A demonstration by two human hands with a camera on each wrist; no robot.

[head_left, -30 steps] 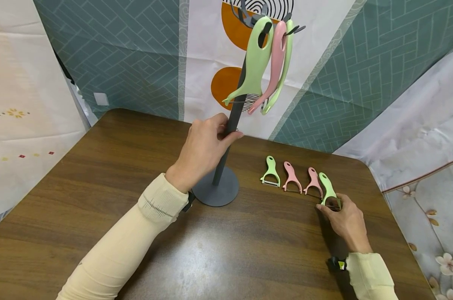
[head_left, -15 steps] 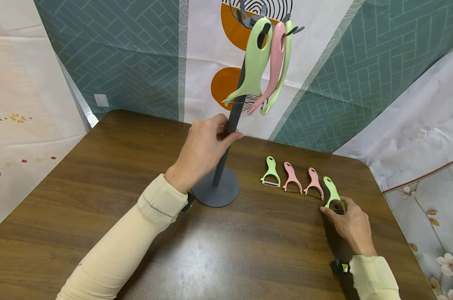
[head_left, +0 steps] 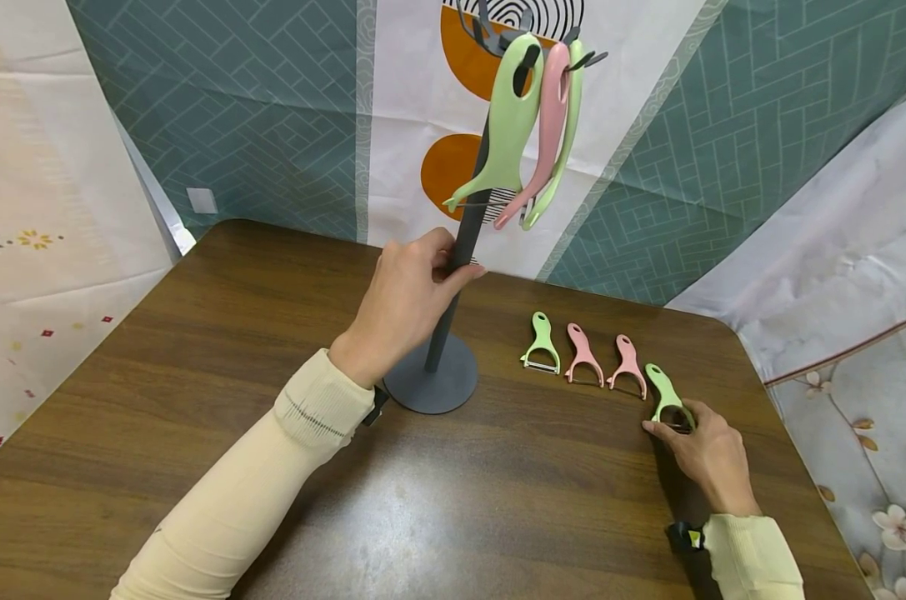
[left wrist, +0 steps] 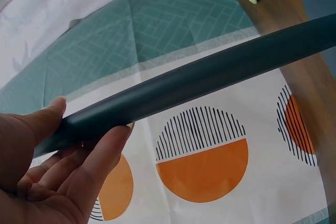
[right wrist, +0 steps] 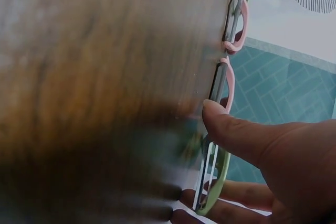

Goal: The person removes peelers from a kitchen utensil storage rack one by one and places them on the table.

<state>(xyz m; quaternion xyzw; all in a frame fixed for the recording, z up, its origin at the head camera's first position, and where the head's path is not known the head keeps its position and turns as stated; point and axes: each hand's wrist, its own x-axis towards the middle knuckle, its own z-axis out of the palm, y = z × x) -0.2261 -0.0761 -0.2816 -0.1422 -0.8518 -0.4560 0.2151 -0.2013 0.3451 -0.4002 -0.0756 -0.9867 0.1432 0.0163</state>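
Observation:
In the head view my left hand [head_left: 400, 300] grips the dark post [head_left: 468, 229] of an upright stand, thumb and fingers around it. The left wrist view shows the same post [left wrist: 173, 87] between thumb and fingers. Two green peelers and a pink peeler [head_left: 553, 125] hang from the stand's hooks; the front green one [head_left: 508, 142] faces me. At the right, my right hand [head_left: 708, 450] pinches the blade end of a green peeler [head_left: 661, 385] lying on the table. Its thumb and fingers sit at either side of that green peeler [right wrist: 223, 169] in the right wrist view.
Left of the held peeler lie two pink peelers, one nearer [head_left: 628, 358] and one farther [head_left: 582, 350], then a green peeler [head_left: 541, 337]. The stand's round base [head_left: 453, 379] rests on the brown table [head_left: 498, 500]. Patterned cloths hang behind and beside it.
My right hand has drawn the green peeler slightly toward me and to the right, away from the pink one beside it. My left hand stays on the post.

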